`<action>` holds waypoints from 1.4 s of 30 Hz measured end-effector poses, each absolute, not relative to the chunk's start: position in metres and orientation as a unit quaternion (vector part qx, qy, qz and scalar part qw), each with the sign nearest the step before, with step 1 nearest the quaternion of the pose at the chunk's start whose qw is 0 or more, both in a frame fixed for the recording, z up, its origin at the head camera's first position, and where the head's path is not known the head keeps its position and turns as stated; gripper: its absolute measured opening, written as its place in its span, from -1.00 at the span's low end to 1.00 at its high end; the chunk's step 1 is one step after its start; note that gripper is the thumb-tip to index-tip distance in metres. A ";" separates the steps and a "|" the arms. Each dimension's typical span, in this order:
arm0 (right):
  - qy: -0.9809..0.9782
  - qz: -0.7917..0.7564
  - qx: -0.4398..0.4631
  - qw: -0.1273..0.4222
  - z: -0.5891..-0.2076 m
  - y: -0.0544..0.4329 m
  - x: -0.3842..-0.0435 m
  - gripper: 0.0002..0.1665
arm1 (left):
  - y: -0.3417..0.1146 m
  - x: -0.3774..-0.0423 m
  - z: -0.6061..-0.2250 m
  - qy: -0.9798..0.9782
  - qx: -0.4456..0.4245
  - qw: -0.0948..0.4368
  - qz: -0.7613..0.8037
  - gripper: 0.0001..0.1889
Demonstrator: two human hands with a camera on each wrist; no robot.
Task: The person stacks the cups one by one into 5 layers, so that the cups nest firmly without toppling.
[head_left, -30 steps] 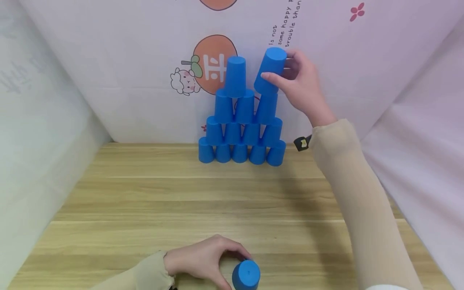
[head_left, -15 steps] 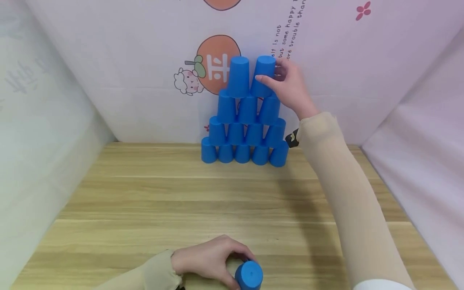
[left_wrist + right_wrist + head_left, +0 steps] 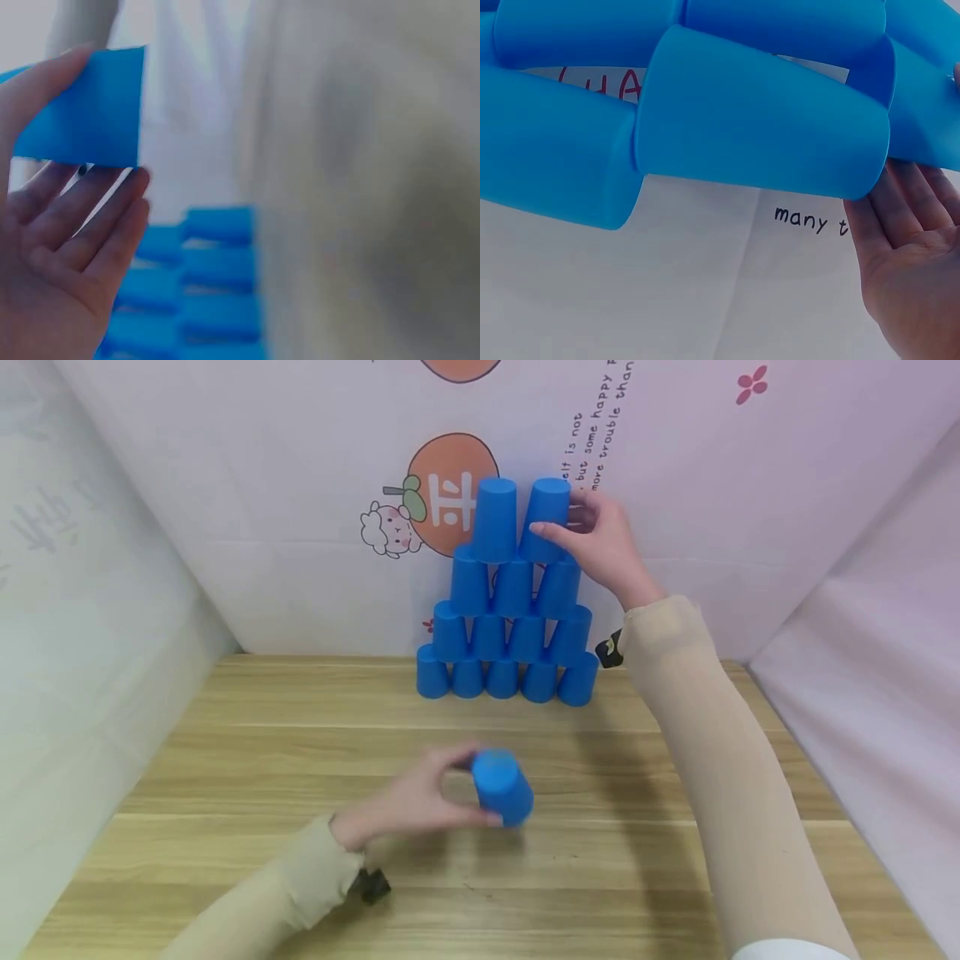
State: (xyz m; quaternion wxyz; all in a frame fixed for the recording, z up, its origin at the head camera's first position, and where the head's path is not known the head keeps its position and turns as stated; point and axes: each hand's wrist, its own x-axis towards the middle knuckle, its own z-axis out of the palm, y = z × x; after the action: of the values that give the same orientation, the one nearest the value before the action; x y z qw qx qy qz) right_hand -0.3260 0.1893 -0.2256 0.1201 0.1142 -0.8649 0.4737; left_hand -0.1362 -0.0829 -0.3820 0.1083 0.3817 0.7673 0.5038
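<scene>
Blue cups stand upside down in a stepped pyramid (image 3: 513,589) against the back wall, with two cups in its top row. My right hand (image 3: 603,547) grips the right-hand top cup (image 3: 547,506), thumb in front and fingers behind it, where it sits on the row below. In the right wrist view that cup (image 3: 930,112) is cut off by the frame edge beside my fingers. My left hand (image 3: 412,797) holds a single blue cup (image 3: 504,789) upside down, slightly tilted, in front of the pyramid. The left wrist view has this cup (image 3: 97,112) pinched between thumb and fingers.
A wooden tabletop (image 3: 300,760) stretches in front of the pyramid. Behind it rises a printed white cloth (image 3: 285,477); pale cloth walls (image 3: 862,635) close off both sides. The other top cup (image 3: 495,522) stands close to the right hand's cup.
My right hand has lowered its cup onto the top row, right of the other top cup. My left hand has lifted its cup and carried it forward from the near edge.
</scene>
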 end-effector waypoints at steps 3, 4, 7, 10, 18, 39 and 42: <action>-0.867 0.470 0.117 0.114 -0.227 0.192 -0.326 -0.08 | -0.086 -0.162 -0.353 0.767 0.371 0.017 0.523 -0.34; -0.869 0.468 0.117 0.112 -0.227 0.192 -0.325 -0.07 | -0.087 -0.171 -0.342 0.766 0.369 -0.013 0.526 -0.34; -0.871 0.465 0.119 0.107 -0.228 0.193 -0.325 -0.06 | -0.084 -0.196 -0.307 0.755 0.367 -0.088 0.537 -0.37; -0.874 0.460 0.124 0.102 -0.228 0.193 -0.324 -0.04 | -0.078 -0.219 -0.266 0.743 0.353 -0.140 0.552 -0.39; -0.871 0.462 0.139 0.090 -0.228 0.191 -0.325 -0.06 | -0.053 -0.275 -0.175 0.766 0.284 -0.199 0.541 -0.32; -0.879 0.451 0.138 0.076 -0.234 0.193 -0.326 0.02 | -0.025 -0.325 -0.170 0.845 0.184 -0.129 0.485 -0.21; -0.879 0.451 0.134 0.077 -0.233 0.194 -0.325 0.03 | -0.026 -0.327 -0.172 0.849 0.180 -0.122 0.482 -0.19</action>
State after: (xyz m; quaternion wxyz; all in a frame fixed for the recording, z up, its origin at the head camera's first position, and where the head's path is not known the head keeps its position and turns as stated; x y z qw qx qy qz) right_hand -0.3252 0.1936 -0.2331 0.0767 0.1338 -0.8792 0.4508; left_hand -0.3270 -0.0256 -0.1717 -0.1222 0.1804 0.8486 0.4821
